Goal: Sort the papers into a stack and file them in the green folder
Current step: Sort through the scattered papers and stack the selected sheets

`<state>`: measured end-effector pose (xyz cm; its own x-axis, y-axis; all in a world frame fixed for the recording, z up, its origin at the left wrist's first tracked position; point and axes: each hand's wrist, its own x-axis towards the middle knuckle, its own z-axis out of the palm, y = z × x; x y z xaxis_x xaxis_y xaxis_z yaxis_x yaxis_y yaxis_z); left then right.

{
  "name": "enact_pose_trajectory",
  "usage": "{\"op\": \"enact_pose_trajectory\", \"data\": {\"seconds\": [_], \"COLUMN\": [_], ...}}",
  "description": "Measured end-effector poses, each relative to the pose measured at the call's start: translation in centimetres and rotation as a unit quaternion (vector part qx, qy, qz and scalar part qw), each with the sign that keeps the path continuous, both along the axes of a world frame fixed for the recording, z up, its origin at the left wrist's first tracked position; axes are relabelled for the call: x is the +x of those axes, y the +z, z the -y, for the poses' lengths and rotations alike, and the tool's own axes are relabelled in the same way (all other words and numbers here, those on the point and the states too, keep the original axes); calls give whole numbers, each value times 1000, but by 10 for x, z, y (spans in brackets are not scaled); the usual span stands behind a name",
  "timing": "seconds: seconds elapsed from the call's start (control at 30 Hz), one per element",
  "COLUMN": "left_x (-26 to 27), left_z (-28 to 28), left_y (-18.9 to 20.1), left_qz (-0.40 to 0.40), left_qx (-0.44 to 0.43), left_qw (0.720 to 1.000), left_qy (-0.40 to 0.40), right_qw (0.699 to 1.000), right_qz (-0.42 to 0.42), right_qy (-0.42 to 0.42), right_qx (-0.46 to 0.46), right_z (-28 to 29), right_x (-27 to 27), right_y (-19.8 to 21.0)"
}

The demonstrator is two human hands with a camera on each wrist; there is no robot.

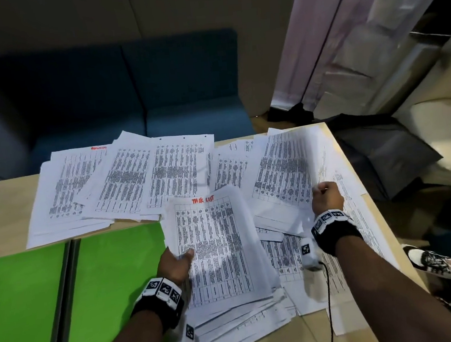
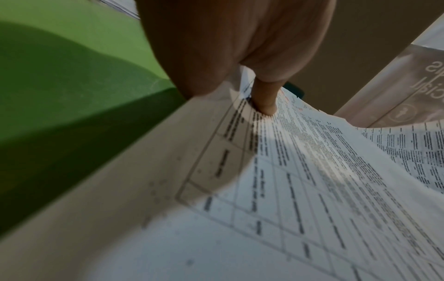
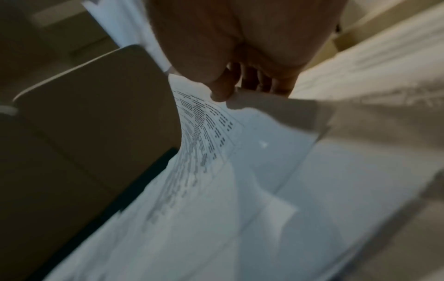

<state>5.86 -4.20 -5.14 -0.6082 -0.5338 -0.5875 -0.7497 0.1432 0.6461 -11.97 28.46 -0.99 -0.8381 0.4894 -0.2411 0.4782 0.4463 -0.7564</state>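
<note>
Printed papers (image 1: 127, 179) are spread in overlapping heaps over the tabletop (image 1: 0, 201), from its far left part to the right edge. The green folder (image 1: 26, 305) lies open and flat at the near left, its right leaf just beside the nearest heap.

In the head view, a stack (image 1: 214, 242) headed in red is held at its left edge by the left hand (image 1: 175, 265), thumb on top; the other fingers are hidden beneath the paper. The stack's far end is raised and curved over the sheets below. The left wrist view adds what the head view lacks: the thumb (image 2: 264, 100) is seen pressed onto the printed table close to the stack's edge, with the folder (image 2: 72, 95) directly to the left and a pale banner with lettering beyond the papers.

The right hand (image 1: 326, 198) is seen from behind in the head view, closed over a sheet (image 1: 281, 171) on the right heap; the grip itself is hidden there. The right wrist view shows it: the sheet's (image 3: 204, 133) corner is pinched between thumb and curled fingers (image 3: 223, 89), and the sheet is lifted and bowed. That view is blurred.
</note>
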Motion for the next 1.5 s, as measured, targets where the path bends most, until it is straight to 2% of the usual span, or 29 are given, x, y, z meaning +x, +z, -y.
{"op": "enact_pose_trajectory", "data": {"seconds": [0.17, 0.27, 0.37, 0.5, 0.6, 0.73, 0.9, 1.0, 1.07, 1.23, 1.33, 1.5], "left_x": [0, -1, 3, 0, 0, 1, 0, 0, 1, 2, -1, 0], "left_z": [0, 2, 8, -1, -3, -7, -8, -8, -7, -4, -4, -5], "left_y": [3, -4, -29, 8, 14, 14, 19, 20, 18, 18, 15, 14], "left_qz": [31, 60, 65, 67, 46, 22, 36, 26, 9, -51, -94, -118], "left_qx": [19, 18, 0, 16, 14, 13, 17, 9, 15, 93, 70, 35], "left_qw": [999, 998, 998, 998, 999, 999, 999, 999, 999, 991, 990, 991], "left_qy": [10, 3, 2, 2, 15, 29, 29, 24, 33, 82, 79, 49], "right_qw": [998, 998, 997, 998, 1000, 996, 985, 975, 973, 955, 939, 919], "right_qz": [28, 39, 65, 66, 11, -78, -133, -112, -81, 33, 56, 89], "right_qy": [-41, -20, -13, -14, -17, -19, 52, 89, 119, 248, 315, 380], "right_qx": [-48, -37, -33, -5, 24, -32, -99, -168, -181, -158, -127, -52], "right_z": [5, 7, 3, -4, -10, -16, -7, 7, 19, 50, 68, 96], "right_x": [-1, -2, -3, -9, -15, -18, -5, 19, 37, 75, 92, 109], "right_y": [-6, -6, -3, 8, 18, 40, 55, 51, 44, 14, -3, -7]}}
